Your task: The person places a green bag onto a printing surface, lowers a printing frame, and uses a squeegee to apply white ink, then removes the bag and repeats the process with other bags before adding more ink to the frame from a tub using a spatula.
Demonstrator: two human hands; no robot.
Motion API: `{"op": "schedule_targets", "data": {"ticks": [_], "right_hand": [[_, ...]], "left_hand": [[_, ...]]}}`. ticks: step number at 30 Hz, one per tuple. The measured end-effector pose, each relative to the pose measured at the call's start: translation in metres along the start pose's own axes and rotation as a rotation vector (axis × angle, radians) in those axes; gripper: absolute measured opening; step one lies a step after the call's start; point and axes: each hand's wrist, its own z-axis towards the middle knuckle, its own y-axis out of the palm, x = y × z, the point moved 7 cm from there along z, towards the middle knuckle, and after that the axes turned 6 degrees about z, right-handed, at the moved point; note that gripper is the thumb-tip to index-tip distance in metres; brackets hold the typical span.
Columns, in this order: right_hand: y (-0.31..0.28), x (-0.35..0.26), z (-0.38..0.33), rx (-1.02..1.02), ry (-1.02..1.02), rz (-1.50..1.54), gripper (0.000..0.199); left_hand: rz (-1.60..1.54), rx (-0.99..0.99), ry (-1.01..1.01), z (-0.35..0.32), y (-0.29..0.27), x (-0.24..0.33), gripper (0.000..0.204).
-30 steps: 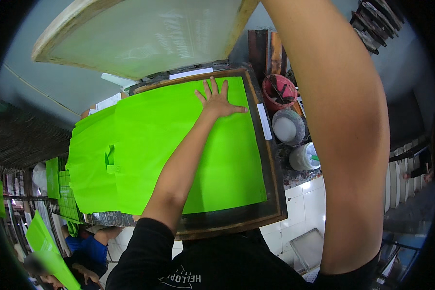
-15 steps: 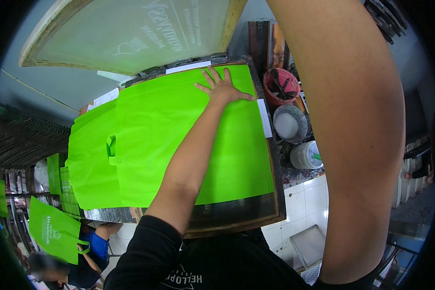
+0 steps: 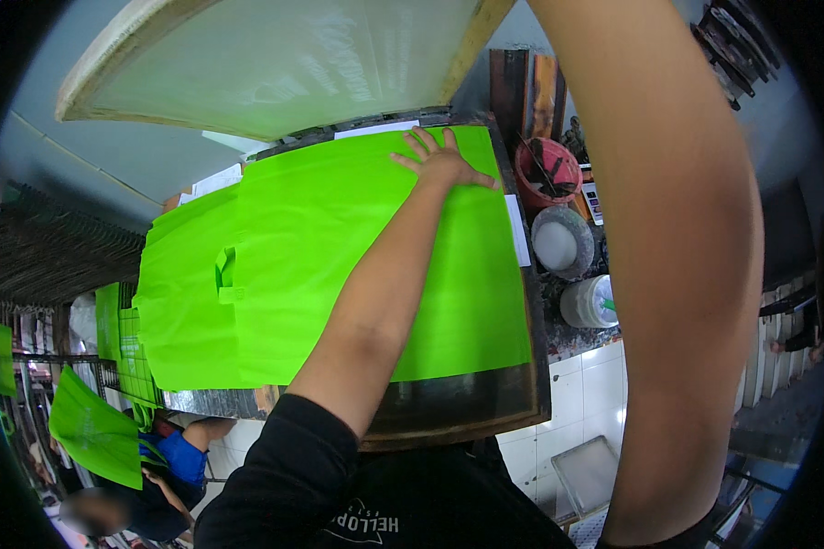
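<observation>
My left hand [image 3: 442, 167] lies palm down with its fingers spread on a bright green fabric bag [image 3: 302, 220], close to the bag's far right corner. The bag is spread flat over a dark wooden-edged board [image 3: 458, 403], and another green bag with a small loop handle [image 3: 226, 272] lies to the left, partly overlapping it. My right arm [image 3: 682, 229] reaches up along the right side. Its hand is out of sight past the top edge. Above the board, a framed mesh screen [image 3: 320, 64] stands raised and tilted.
Right of the board stand a red bucket [image 3: 533, 192] holding tools, a grey bowl [image 3: 581, 247] with white contents and a white tub [image 3: 584, 302]. At lower left, a co-worker [image 3: 169, 503] holds a green bag [image 3: 96, 430] beside a wire rack [image 3: 137, 357]. A shallow tray [image 3: 584, 471] is low at right.
My left hand keeps its place on the bag while the whole view shifts slightly. The printing on the raised screen has become faint. The co-worker's green bag has turned and tilted.
</observation>
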Motion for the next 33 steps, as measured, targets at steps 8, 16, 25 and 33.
{"op": "schedule_targets", "data": {"ticks": [8, 16, 25, 33], "right_hand": [[-0.015, -0.066, -0.115, -0.062, 0.359, 0.456, 0.029], [0.048, -0.208, -0.302, -0.17, 0.392, 0.649, 0.018], [0.105, -0.22, -0.32, -0.494, 0.283, 0.609, 0.021], [0.093, -0.268, -0.347, -0.434, 0.191, 0.56, 0.011]], "left_hand": [[-1.269, 0.365, 0.564, -0.225, -0.115, -0.074, 0.057], [-1.513, 0.068, 0.006, -0.376, 0.046, -0.195, 0.024], [-1.471, -0.095, -0.168, -0.371, 0.109, -0.209, 0.025], [-1.483, -0.082, -0.158, -0.372, 0.108, -0.205, 0.019]]}}
